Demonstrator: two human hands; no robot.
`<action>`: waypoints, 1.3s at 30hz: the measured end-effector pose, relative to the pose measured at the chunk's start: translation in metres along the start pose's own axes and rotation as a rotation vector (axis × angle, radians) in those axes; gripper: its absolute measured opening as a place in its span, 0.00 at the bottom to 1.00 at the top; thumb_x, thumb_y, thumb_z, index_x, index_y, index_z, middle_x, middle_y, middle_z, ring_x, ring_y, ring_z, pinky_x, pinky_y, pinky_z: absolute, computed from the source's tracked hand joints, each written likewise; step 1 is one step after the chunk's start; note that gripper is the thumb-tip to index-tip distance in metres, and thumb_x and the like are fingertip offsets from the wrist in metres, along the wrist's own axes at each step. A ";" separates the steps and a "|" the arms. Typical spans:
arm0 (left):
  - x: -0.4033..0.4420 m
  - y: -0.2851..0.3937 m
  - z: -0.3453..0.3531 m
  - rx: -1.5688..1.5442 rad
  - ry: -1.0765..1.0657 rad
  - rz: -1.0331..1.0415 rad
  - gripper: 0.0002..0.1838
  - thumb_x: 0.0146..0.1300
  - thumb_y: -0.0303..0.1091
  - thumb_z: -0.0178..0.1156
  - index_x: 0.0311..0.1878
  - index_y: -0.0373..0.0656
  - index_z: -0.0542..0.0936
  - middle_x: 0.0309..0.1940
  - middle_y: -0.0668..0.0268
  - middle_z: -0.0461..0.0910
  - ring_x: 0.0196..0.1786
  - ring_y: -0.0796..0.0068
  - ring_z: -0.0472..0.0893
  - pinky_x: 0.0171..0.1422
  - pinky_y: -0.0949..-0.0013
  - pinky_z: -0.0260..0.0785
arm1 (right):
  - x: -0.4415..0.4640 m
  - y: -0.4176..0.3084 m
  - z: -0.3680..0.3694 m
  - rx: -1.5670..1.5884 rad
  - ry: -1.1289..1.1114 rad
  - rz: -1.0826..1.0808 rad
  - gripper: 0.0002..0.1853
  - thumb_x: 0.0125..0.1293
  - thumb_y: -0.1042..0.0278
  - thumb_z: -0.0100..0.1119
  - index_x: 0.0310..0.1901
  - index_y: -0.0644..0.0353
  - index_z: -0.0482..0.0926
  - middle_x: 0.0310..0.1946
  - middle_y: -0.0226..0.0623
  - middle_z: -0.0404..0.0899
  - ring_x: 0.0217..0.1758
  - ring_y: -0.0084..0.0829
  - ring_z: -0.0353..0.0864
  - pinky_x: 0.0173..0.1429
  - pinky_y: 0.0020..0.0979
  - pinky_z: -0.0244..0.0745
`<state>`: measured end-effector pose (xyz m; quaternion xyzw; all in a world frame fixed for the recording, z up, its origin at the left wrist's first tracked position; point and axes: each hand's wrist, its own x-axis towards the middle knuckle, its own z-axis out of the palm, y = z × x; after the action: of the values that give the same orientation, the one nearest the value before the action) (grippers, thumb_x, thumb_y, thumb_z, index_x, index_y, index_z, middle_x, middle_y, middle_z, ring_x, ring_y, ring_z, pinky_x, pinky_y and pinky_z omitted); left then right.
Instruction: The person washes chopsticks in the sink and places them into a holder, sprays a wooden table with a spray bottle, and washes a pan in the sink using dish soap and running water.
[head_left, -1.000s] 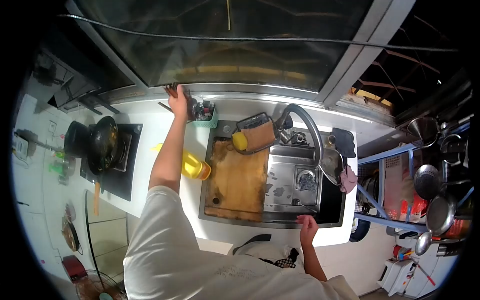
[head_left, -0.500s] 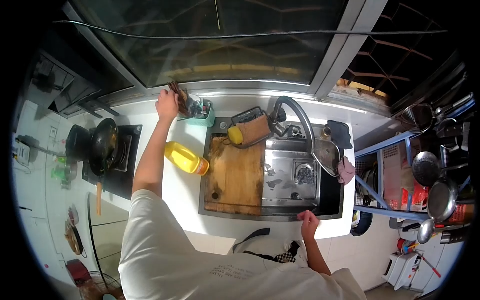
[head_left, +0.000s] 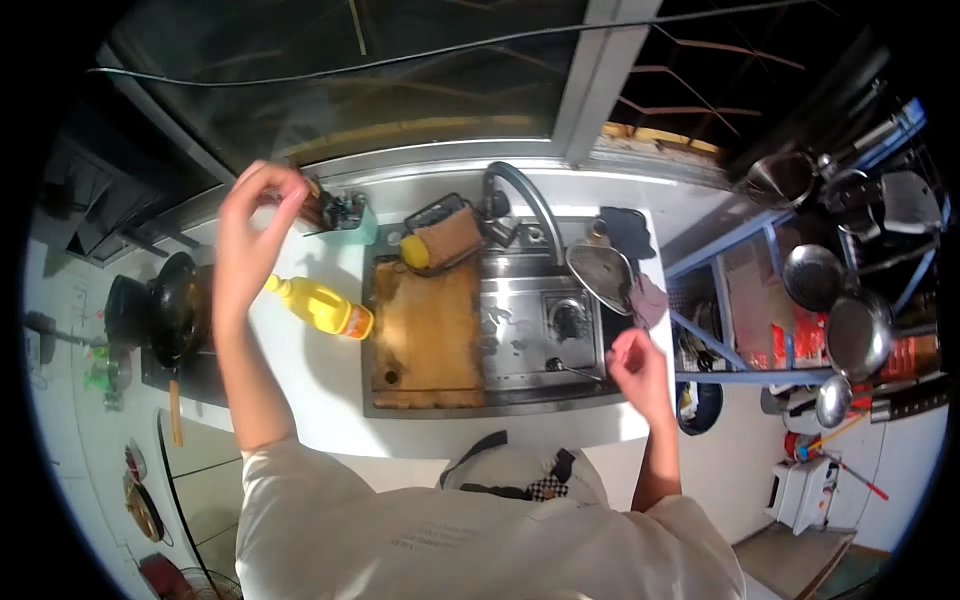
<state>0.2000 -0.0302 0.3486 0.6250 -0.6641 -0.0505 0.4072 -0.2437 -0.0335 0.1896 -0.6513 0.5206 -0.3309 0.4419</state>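
My left hand [head_left: 258, 205] is raised over the counter's back left, fingers curved with a gap to the thumb. It looks open, with nothing seen in it. Just right of it are brown stick-like utensils [head_left: 313, 203] and a pale green utensil holder [head_left: 358, 225]. Below stands a yellow bottle [head_left: 325, 305] with an orange label. My right hand [head_left: 642, 368] is closed above the sink's right front edge. A thin stick-like utensil [head_left: 582, 371] runs left from its fingertips over the sink [head_left: 515, 350]; its kind is too small to make out.
A wooden cutting board [head_left: 430, 330] covers the sink's left side. Behind it, a basket holds a brown cloth [head_left: 448, 238] and a yellow sponge [head_left: 413, 251]. The faucet [head_left: 540, 205] arches over the sink. A wok [head_left: 176, 315] is at left; pans and ladles hang at right.
My left hand has come away from the stick-like utensils, moving left and up. My right hand has risen from the counter's front edge toward the sink's right side. The whole view has shifted.
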 end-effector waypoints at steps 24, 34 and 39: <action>-0.241 0.134 0.201 0.243 -0.698 -0.556 0.21 0.62 0.45 0.57 0.50 0.39 0.73 0.42 0.54 0.77 0.45 0.56 0.77 0.47 0.57 0.68 | 0.043 0.111 0.058 0.019 -0.891 0.222 0.25 0.62 0.62 0.59 0.59 0.61 0.68 0.49 0.46 0.77 0.50 0.39 0.78 0.56 0.41 0.71; -0.353 0.157 0.146 0.345 -0.486 -0.945 0.26 0.61 0.49 0.56 0.53 0.36 0.72 0.41 0.51 0.77 0.44 0.51 0.77 0.49 0.56 0.68 | 0.063 -0.036 0.277 0.190 -0.619 -0.686 0.26 0.59 0.68 0.59 0.59 0.60 0.65 0.45 0.47 0.77 0.49 0.45 0.77 0.51 0.40 0.72; -0.413 0.150 0.107 0.395 -0.410 -1.212 0.26 0.60 0.49 0.57 0.53 0.37 0.73 0.42 0.51 0.77 0.46 0.50 0.76 0.50 0.54 0.68 | 0.073 -0.080 0.367 -0.131 -0.438 -0.721 0.34 0.53 0.66 0.63 0.61 0.57 0.61 0.48 0.51 0.71 0.52 0.51 0.71 0.55 0.44 0.68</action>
<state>-0.0301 0.3147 0.1667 0.9280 -0.2561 -0.2658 0.0503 0.1314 -0.0140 0.1182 -0.8732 0.1736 -0.2844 0.3557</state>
